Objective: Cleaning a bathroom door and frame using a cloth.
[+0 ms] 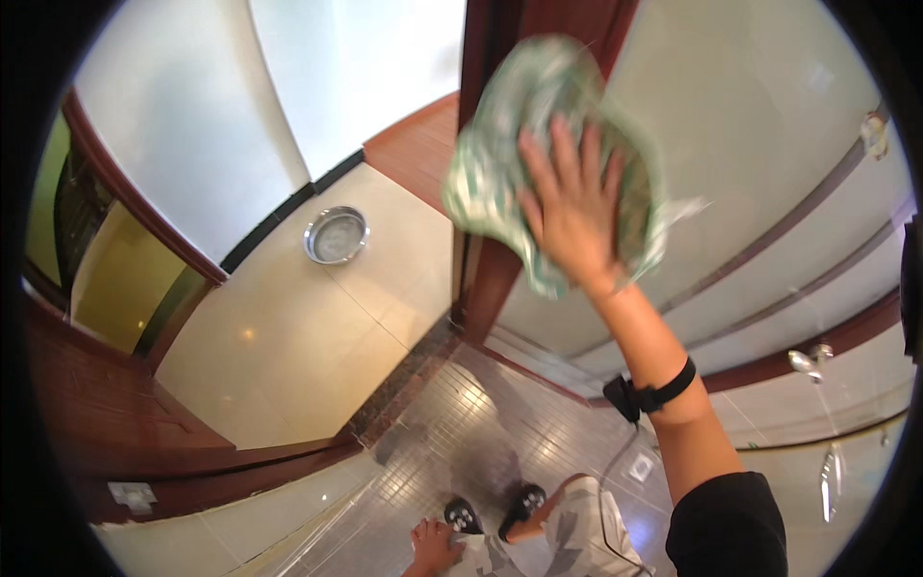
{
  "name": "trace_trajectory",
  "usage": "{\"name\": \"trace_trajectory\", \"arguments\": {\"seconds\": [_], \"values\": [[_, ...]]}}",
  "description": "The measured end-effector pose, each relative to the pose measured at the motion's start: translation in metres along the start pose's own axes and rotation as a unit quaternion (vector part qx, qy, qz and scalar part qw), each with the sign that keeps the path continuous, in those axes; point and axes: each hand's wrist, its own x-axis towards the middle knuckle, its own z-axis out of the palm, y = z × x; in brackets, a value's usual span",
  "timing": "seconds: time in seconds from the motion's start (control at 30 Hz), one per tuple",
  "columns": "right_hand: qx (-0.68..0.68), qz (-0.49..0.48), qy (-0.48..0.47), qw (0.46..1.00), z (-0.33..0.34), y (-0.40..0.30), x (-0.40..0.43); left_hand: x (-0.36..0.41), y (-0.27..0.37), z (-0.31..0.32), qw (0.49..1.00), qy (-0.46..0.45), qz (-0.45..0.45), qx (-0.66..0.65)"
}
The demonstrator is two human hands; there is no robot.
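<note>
My right hand [577, 216] is raised with its fingers spread flat over a green-and-white cloth [490, 180]. The cloth is blurred and its edges hang loose around the hand. Behind it stands a dark red wooden door frame [494, 288], with a pale wall panel [721, 94] to the right. Whether the cloth touches the frame or the panel, I cannot tell. Low in the view, my left hand [436, 544] is beside my thigh, over the patterned shorts [497, 555], with nothing visible in it.
A round metal basin [337, 235] sits on the beige tiled floor [288, 360] beyond a dark stone threshold [404, 389]. Grey small-tiled floor [433, 418] lies under my feet. A dark red door [108, 404] stands at left. A metal fixture [811, 360] projects from the right wall.
</note>
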Motion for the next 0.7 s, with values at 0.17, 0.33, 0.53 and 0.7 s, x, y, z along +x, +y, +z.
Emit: {"name": "trace_trajectory", "arguments": {"seconds": [0.17,0.33,0.53,0.7], "values": [[0.094,-0.063,-0.195,0.974,0.203,0.028,-0.206,0.055,-0.034,0.036,0.993,0.116,0.008,0.029],[0.11,-0.114,-0.136,0.978,0.206,0.038,-0.223,0.117,-0.048,0.058,0.985,0.163,0.027,0.043],[0.129,-0.059,0.079,0.987,0.049,0.062,-0.115,0.179,-0.057,0.086,0.967,0.221,0.078,0.096],[-0.226,0.073,0.385,0.892,-0.127,0.092,-0.042,0.199,-0.063,0.088,0.964,0.216,0.141,0.059]]}}
